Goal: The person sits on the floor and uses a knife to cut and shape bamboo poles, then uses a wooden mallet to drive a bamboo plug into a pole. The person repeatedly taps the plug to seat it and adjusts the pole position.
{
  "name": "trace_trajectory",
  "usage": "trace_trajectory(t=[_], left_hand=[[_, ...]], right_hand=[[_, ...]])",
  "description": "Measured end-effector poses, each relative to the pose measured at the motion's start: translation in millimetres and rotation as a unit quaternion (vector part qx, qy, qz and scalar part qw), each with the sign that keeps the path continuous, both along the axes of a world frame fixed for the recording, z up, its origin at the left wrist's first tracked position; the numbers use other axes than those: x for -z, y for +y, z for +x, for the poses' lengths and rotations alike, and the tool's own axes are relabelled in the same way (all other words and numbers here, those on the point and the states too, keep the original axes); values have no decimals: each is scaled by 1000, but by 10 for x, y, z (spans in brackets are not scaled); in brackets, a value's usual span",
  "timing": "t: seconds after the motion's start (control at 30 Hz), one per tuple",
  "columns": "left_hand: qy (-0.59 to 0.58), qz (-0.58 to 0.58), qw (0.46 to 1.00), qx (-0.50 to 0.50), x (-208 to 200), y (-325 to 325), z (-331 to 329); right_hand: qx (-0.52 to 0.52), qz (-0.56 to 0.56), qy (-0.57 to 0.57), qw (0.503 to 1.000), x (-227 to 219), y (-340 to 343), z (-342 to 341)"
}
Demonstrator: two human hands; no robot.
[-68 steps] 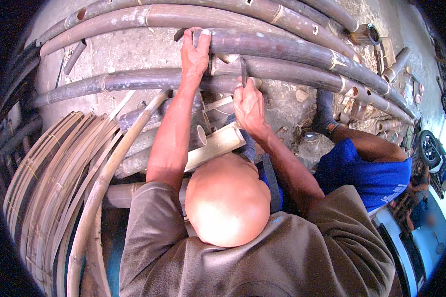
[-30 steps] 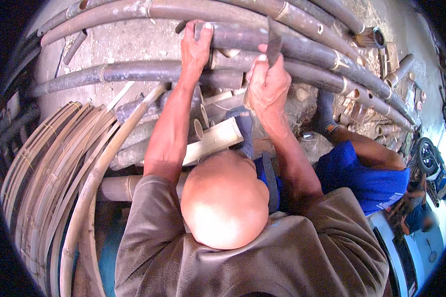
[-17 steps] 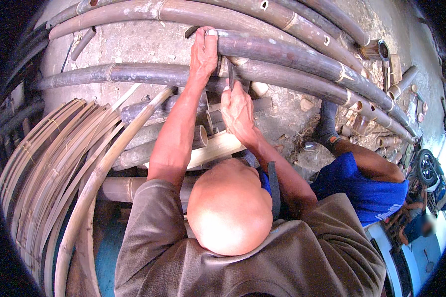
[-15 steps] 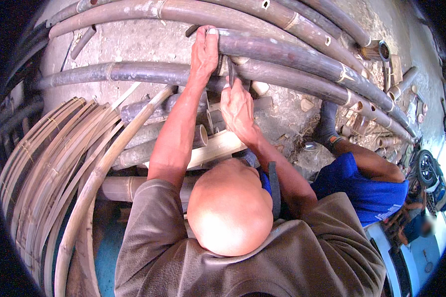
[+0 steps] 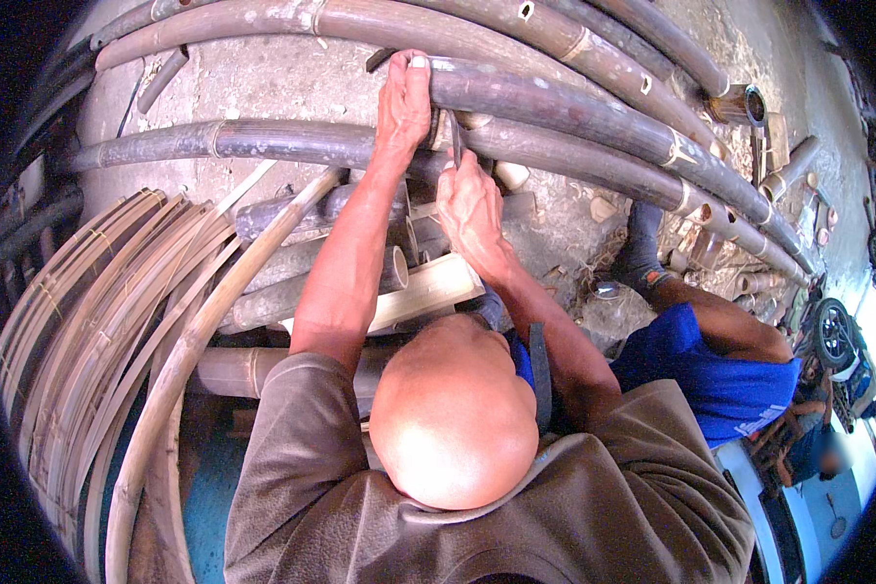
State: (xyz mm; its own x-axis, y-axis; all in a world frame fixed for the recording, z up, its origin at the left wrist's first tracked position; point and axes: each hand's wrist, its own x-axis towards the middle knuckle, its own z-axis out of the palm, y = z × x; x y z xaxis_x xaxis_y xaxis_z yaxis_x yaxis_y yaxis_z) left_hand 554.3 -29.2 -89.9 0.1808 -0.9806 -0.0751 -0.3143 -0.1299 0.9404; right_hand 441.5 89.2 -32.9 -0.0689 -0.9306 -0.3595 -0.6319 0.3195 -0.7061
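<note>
My left hand (image 5: 404, 105) is closed round the cut end of a dark bamboo pole (image 5: 555, 105), with the thumb lying along its top. Just below that end, my right hand (image 5: 471, 206) grips a knife (image 5: 456, 138). Its narrow dark blade points away from me, up toward the pole's end; the handle is hidden in my fingers. A second bamboo pole (image 5: 574, 161) runs beneath and alongside the first. Behind my left wrist another dark bamboo pole (image 5: 292, 139) extends to the left.
More bamboo poles (image 5: 389, 24) lie along the far side. Bundled bamboo strips (image 5: 78, 321) and a pale curved pole (image 5: 209, 316) are at my left. Short bamboo pieces (image 5: 273, 304) lie below my hands. At far right are a motorbike wheel (image 5: 833, 331) and another person (image 5: 806, 450).
My right hand and the knife have shifted very slightly to the right. My left hand stays on the pole's end, and the pole has barely moved.
</note>
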Motion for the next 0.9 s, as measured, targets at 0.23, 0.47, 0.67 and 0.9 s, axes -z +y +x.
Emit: trace_trajectory(t=[0.23, 0.47, 0.67, 0.9], left_hand=[[-7, 12, 1000, -7, -20, 4, -15], [-4, 8, 1000, -2, 5, -6, -1], [-2, 1, 1000, -5, -6, 21, -3], [-8, -28, 999, 11, 4, 5, -7]], right_hand=[[-4, -2, 9, 1000, -15, 13, 8], [3, -55, 21, 998, 58, 26, 48], [14, -46, 37, 998, 60, 10, 95], [82, -172, 18, 981, -292, -173, -80]])
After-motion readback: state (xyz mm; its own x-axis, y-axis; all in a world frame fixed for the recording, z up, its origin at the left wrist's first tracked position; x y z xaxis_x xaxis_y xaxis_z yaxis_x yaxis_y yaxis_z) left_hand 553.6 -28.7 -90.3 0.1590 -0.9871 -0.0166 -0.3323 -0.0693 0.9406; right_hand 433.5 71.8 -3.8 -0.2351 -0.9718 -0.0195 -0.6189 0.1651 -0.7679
